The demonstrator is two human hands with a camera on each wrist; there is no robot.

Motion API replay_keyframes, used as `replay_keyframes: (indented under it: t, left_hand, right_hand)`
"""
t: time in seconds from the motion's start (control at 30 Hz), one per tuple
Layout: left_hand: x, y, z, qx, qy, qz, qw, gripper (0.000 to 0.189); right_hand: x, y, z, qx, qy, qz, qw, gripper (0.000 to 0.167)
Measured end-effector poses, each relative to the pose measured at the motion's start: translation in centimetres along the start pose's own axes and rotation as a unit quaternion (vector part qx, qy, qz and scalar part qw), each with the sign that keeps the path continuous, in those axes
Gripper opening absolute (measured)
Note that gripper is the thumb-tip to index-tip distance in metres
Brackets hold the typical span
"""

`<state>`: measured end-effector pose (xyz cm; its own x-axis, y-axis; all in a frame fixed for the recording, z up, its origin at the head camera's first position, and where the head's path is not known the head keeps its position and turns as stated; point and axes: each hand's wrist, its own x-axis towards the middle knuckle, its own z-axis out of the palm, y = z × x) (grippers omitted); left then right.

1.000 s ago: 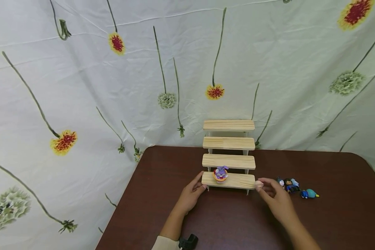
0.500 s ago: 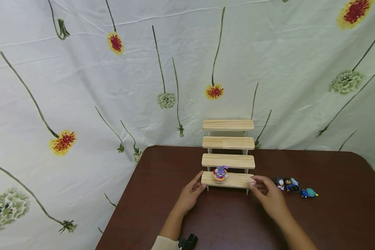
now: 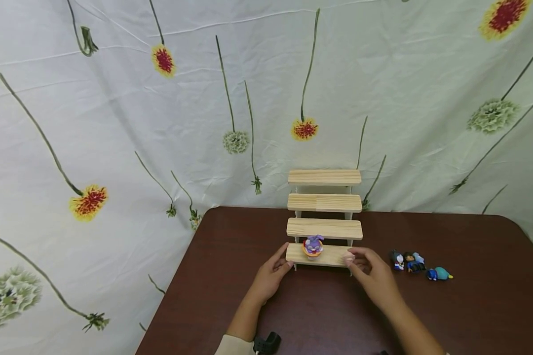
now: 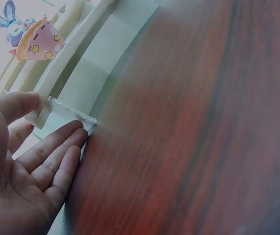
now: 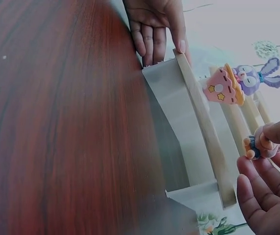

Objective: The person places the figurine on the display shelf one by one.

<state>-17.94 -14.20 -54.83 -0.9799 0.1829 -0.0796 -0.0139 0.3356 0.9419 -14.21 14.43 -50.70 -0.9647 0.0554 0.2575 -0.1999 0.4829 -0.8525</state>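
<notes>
A tiered wooden display stand with several steps stands on the table. At the left end of its lowest step, my left hand pinches the board between thumb and forefinger; the other fingers lie extended below the board in the left wrist view. A purple bunny figurine in a pink cup-like base sits left of centre on that step. My right hand pinches a small figurine with a pale pink head, dark blue body and orange feet. It is over the step's right end; whether it touches is unclear.
Several small figurines lie on the dark brown table, right of my right hand. Behind the stand hangs a white flower-print cloth. White end supports hold up the lowest step.
My right hand has moved left with the small figurine, from beside the lowest step to over its right part. The left hand and the bunny figurine have stayed put.
</notes>
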Motion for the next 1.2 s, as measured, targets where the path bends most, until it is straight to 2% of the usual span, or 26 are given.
replay_keyframes:
  t: [0.53, 0.87, 1.2]
  left_hand:
    - [-0.1, 0.3, 0.0, 0.002, 0.001, -0.004, 1.0, 0.061]
    - [-0.2, 0.2, -0.1, -0.014, -0.008, 0.003, 0.9999, 0.062]
    - [-0.2, 0.2, -0.1, -0.013, -0.008, 0.001, 0.9999, 0.061]
  right_hand:
    - [1.1, -0.6, 1.7, 0.009, -0.009, 0.012, 0.9998, 0.027]
    - [1.4, -0.4, 2.2, -0.013, -0.014, -0.004, 0.9998, 0.03]
    - [1.6, -0.1, 2.7, -0.014, -0.013, 0.004, 0.9998, 0.03]
